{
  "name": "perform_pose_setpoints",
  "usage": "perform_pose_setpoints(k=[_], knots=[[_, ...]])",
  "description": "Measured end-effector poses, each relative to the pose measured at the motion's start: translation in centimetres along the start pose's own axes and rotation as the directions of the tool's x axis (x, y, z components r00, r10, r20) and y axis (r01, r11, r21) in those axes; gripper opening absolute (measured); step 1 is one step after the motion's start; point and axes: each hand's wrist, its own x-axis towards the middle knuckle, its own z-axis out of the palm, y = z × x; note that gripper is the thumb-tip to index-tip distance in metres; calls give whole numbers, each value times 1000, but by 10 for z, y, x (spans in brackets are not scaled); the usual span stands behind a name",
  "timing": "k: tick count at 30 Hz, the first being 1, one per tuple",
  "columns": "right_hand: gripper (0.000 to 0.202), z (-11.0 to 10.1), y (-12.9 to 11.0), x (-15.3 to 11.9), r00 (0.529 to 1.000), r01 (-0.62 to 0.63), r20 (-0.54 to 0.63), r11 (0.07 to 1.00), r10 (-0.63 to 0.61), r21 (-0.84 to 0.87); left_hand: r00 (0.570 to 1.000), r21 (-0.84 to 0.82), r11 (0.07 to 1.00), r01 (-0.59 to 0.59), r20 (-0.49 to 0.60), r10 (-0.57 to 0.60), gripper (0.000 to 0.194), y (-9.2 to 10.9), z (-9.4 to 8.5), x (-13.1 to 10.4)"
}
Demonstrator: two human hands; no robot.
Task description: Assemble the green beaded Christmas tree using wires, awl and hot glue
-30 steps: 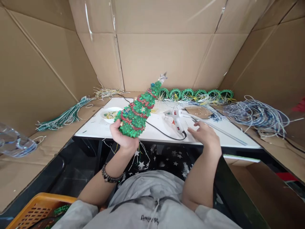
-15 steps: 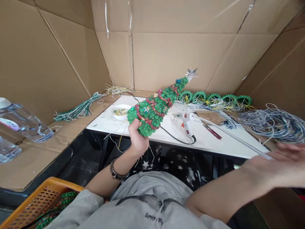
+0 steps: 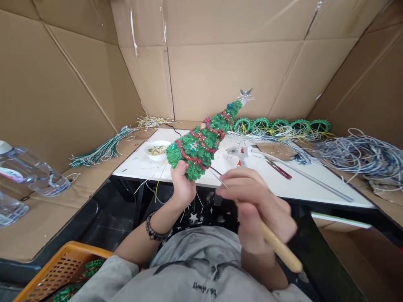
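Note:
In my left hand (image 3: 183, 184) is a small green beaded Christmas tree (image 3: 204, 142), gripped at its base and tilted so the top points up and right. Red garlands wind round it, and a clear star (image 3: 246, 96) tops it. Wires trail below the base. My right hand (image 3: 261, 201) is closed round a tool with a wooden handle (image 3: 283, 249) and a thin metal shaft (image 3: 218, 176). The shaft points at the lower right side of the tree; whether its tip touches is hard to tell. Behind the right hand lies a white hot glue gun (image 3: 244, 152), partly hidden.
A white bowl (image 3: 155, 157) of wire scraps stands left on the white table (image 3: 147, 172). Red-handled pliers (image 3: 280, 170), a glue stick (image 3: 321, 183), green rings (image 3: 280, 126) and coiled wires (image 3: 368, 157) lie right. An orange basket (image 3: 59, 268) and plastic bottles (image 3: 33, 170) are left.
My right hand has come in from the far right to beside the tree, now with the wooden-handled tool in it. My left hand still holds the tree in much the same pose.

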Motion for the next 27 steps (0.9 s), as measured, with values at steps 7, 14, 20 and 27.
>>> perform_pose_setpoints(k=[7, 14, 20, 27], knots=[[24, 26, 14, 9, 981, -14, -189, 986, 45, 166, 999, 33, 999, -21, 27, 20, 44, -4, -2, -3], [25, 25, 19, 9, 979, -68, -183, 987, 95, 148, 996, 24, 998, -51, 71, 49, 59, -7, -1, -3], [25, 28, 22, 9, 974, -85, -192, 979, 121, 188, 994, 39, 998, -39, 102, 34, 58, -8, -5, 1], [29, 30, 22, 8, 960, -122, -219, 964, 175, 234, 985, 75, 994, -78, 157, 65, 57, -15, -13, 4]])
